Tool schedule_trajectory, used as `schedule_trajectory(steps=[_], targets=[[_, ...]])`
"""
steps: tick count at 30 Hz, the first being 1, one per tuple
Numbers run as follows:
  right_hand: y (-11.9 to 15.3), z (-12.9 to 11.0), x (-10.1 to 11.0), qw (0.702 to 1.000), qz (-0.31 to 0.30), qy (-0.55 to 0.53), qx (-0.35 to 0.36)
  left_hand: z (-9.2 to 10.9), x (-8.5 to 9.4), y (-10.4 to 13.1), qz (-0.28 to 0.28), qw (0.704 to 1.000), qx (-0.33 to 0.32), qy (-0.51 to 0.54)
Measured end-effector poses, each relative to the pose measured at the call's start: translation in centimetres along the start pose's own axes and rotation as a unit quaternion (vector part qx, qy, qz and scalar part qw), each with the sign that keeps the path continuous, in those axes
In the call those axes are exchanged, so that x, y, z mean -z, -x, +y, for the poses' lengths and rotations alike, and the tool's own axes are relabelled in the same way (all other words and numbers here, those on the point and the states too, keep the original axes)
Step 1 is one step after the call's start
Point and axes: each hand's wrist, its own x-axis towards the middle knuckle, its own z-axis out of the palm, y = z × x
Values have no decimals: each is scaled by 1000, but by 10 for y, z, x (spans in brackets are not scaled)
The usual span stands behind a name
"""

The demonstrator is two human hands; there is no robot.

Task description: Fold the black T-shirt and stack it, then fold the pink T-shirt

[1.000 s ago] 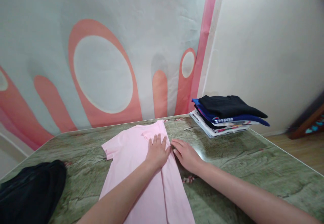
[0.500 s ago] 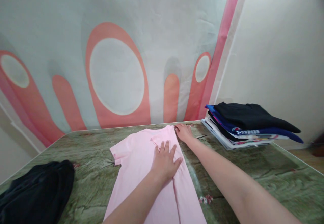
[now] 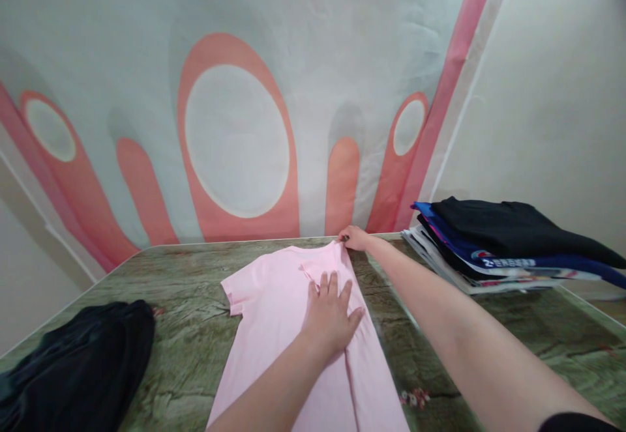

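Note:
A pink T-shirt (image 3: 274,328) lies on the table with its collar toward the far edge. Its right side is folded inward, and that sleeve rests on the body of the shirt. My left hand (image 3: 331,315) presses flat on the fabric just below the folded sleeve, fingers spread. At the shirt's far right shoulder corner, my right hand (image 3: 355,238) has its fingers pinched together on the cloth; the fingertips are partly hidden.
On the right stands a stack of folded clothes (image 3: 508,230), black and blue on top with white below. A dark heap of clothing (image 3: 83,360) lies at the left. The wood-patterned table (image 3: 186,328) ends at a wall with a pink and white printed backdrop (image 3: 235,223).
My right hand has gone from resting flat beside the shoulder to pinching at the corner, slightly raised. My left hand stays on the shirt. The view has shifted slightly.

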Motion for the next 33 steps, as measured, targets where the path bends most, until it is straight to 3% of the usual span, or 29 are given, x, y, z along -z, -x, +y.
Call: schedule_trajectory(steps=[7, 14, 20, 23, 27, 33], targets=[[2, -5, 6, 998, 9, 54, -38, 1, 0, 1, -3, 1000, 0, 14], [32, -20, 0, 986, 114, 77, -97, -6, 10, -1, -6, 999, 19, 37], [73, -38, -27, 988, 147, 48, -30, -14, 2, -5, 14, 998, 55, 18], [83, -41, -33, 985, 165, 34, -36, -20, 3, -8, 36, 996, 78, 21], [86, -43, -25, 981, 191, 13, -30, -47, 15, -14, 62, 988, 133, 47], [87, -43, -21, 985, 164, 22, -40, -97, 38, -42, 55, 981, 155, 105]])
